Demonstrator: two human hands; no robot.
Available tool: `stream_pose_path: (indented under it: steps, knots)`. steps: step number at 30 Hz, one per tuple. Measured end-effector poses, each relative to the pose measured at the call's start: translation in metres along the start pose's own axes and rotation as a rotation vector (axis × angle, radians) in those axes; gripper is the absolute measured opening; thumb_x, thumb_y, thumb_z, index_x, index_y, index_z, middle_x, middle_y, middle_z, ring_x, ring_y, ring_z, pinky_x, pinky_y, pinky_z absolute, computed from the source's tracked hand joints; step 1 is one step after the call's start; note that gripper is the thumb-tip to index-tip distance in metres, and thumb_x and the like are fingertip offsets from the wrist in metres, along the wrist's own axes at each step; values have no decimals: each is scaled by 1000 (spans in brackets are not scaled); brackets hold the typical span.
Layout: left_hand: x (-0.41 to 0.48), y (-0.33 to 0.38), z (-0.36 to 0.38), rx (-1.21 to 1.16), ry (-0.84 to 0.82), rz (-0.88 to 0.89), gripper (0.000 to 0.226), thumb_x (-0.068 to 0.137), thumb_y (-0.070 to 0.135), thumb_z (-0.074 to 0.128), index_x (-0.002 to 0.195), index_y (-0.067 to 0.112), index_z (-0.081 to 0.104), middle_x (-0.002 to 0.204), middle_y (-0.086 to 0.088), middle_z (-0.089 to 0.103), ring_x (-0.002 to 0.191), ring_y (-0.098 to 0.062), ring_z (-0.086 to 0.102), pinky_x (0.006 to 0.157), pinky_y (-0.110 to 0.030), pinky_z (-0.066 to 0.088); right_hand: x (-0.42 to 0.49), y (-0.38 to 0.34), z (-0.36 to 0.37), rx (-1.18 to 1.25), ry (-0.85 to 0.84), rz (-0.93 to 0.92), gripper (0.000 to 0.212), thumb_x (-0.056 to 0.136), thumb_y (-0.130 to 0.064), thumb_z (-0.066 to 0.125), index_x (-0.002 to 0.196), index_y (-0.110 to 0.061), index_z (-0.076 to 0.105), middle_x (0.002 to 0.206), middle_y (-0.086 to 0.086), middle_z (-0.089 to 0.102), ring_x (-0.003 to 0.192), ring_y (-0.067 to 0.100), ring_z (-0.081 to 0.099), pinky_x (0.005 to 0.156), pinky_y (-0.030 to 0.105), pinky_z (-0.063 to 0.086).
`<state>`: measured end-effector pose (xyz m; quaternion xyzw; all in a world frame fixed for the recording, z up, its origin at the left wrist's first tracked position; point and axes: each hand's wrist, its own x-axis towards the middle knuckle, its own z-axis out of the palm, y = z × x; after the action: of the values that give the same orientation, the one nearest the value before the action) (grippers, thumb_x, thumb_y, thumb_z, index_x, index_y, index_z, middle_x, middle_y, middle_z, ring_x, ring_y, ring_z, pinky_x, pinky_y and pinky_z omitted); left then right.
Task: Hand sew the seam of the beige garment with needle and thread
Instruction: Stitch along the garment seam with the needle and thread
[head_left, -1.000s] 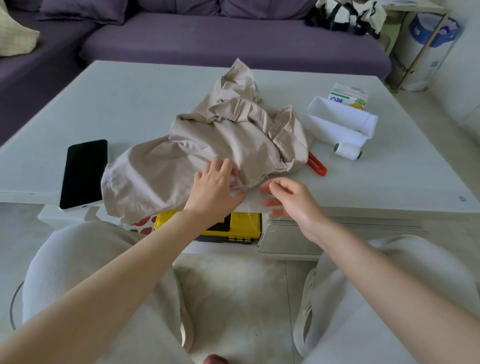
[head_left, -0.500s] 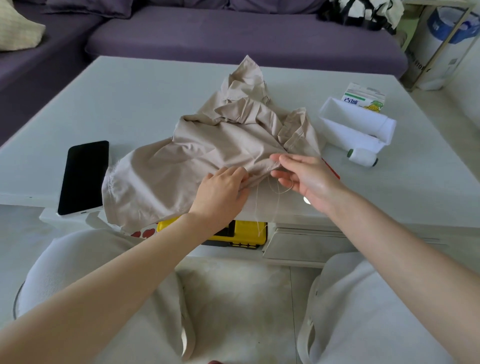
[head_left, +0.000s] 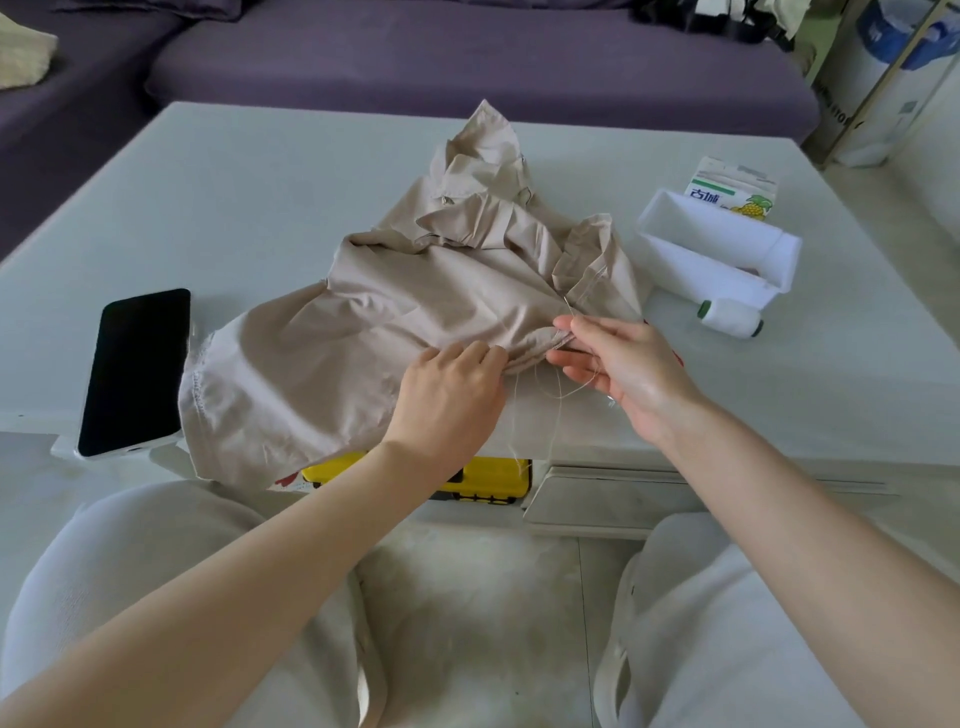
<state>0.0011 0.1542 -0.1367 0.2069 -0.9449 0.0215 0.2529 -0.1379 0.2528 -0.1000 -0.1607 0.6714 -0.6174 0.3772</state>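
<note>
The beige garment (head_left: 363, 338) lies crumpled on the table (head_left: 260, 208), its seam at the table's near edge. The left hand (head_left: 447, 395) grips the seam fold. The right hand (head_left: 618, 364) pinches what seems to be the needle (head_left: 568, 305). Slack thread (head_left: 558, 410) dangles over the table's near edge and could tangle or knot when pulled.

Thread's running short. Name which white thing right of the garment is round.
The thread spool, a green-ended cylinder in front; the open white tray and printed carton behind it are boxy.
</note>
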Motion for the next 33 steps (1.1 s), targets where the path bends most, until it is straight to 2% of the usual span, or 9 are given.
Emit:
stream_pose_path:
  steps: [3,6,10,13,15,18,21,26,33]
  knots:
    - [2,-4,-2,-187,-40,-140,12,85,14,60,73,12,62,68,0,62,62,-21,56,53,-23,31,0,5,-1,-189,19,-86,18,98,-13,49,92,-13,65,90,2,66,60,6,67,54,19,54]
    - [5,-11,1,-368,-144,-291,15,92,24,57,91,13,67,84,3,65,73,-13,50,58,-25,32,-3,11,-2,-503,99,-309,19,99,-15,46,90,-16,63,76,0,64,49,1,58,49,16,49]
    - [8,-15,4,-541,-207,-414,10,91,29,60,85,21,63,61,12,50,57,-5,43,52,-10,34,-15,16,3,-720,140,-673,21,99,-8,44,92,-16,63,65,-15,51,63,-5,53,60,7,37]
    - [9,-15,6,-577,-236,-466,12,90,32,61,83,23,59,60,8,51,56,-6,45,52,-12,34,-19,27,8,-786,35,-773,22,97,-5,42,106,-8,62,72,-9,54,71,5,54,68,15,41]
    - [10,-14,6,-599,-240,-494,14,90,33,61,87,19,62,67,2,58,60,-9,47,53,-14,33,-19,34,10,-821,-12,-788,16,96,-6,47,103,-8,62,77,-2,64,71,9,59,66,18,43]
    - [9,-15,6,-635,-229,-517,14,90,30,60,92,17,62,79,-3,64,66,-14,50,53,-15,33,-16,39,12,-854,-32,-721,9,95,-10,53,90,-11,59,74,-5,66,59,-2,53,56,14,38]
    - [9,-15,5,-654,-216,-520,9,91,24,58,94,15,59,84,-2,65,68,-14,51,55,-15,34,-15,43,13,-901,-29,-705,10,94,-12,55,84,-12,57,69,-4,66,55,2,51,54,24,42]
    - [8,-13,4,-655,-207,-511,6,92,21,58,92,14,58,81,0,64,66,-12,50,55,-13,35,-12,47,14,-924,-25,-718,10,93,-12,57,83,-12,57,65,1,66,55,18,60,54,39,51]
    - [6,-12,3,-661,-176,-493,6,92,19,58,89,16,53,67,15,53,58,-4,48,54,-12,36,-9,47,16,-930,-6,-682,8,93,-14,57,87,-10,60,66,3,67,56,19,61,56,40,52]
